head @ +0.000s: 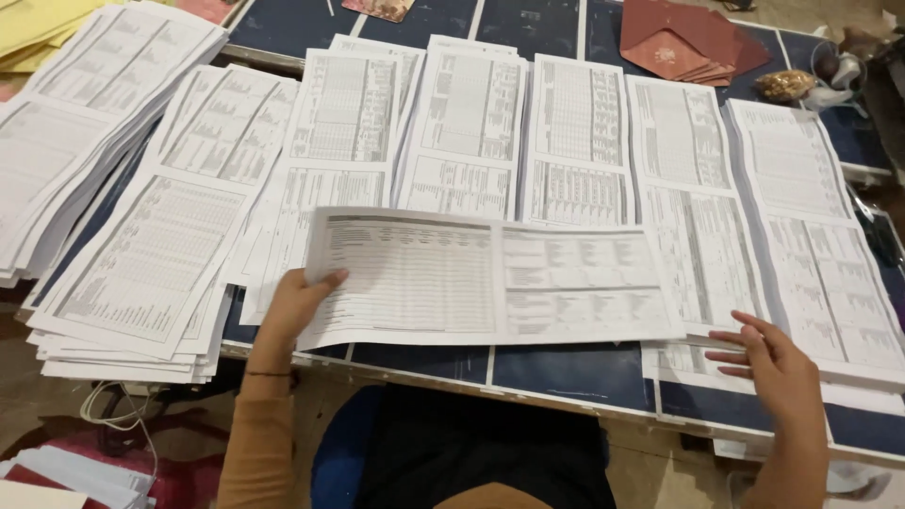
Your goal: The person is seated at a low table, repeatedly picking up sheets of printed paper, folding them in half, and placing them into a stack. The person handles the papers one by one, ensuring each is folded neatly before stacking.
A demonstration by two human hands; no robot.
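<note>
- Across the whole view ran a dark blue panelled table (566, 372), its near edge trimmed in pale metal.
- Over it lay printed sheets in a row of stacks (575, 141), side by side and overlapping at the edges, each page filled with fine tables of text too small to read.
- At the far left, a taller pile of the same sheets (132, 273) hung over the table edge, fanned at an angle.
- Nearest the person, one long printed sheet (490, 278) sat crosswise above the stacks, held at its left end and lying loose at its right.
- On that left end the left hand (300, 303) was clamped, thumb on top and fingers beneath the paper.
- By the right-hand stack the right hand (775, 363) lay with its fingers spread apart, fingertips touching the lower sheets, gripping nothing.
- Beyond the stacks, a fan of dark red envelopes (683, 42) rested at the table's far edge.
- Beside them sat a small crinkled gold wrapper (784, 85).
</note>
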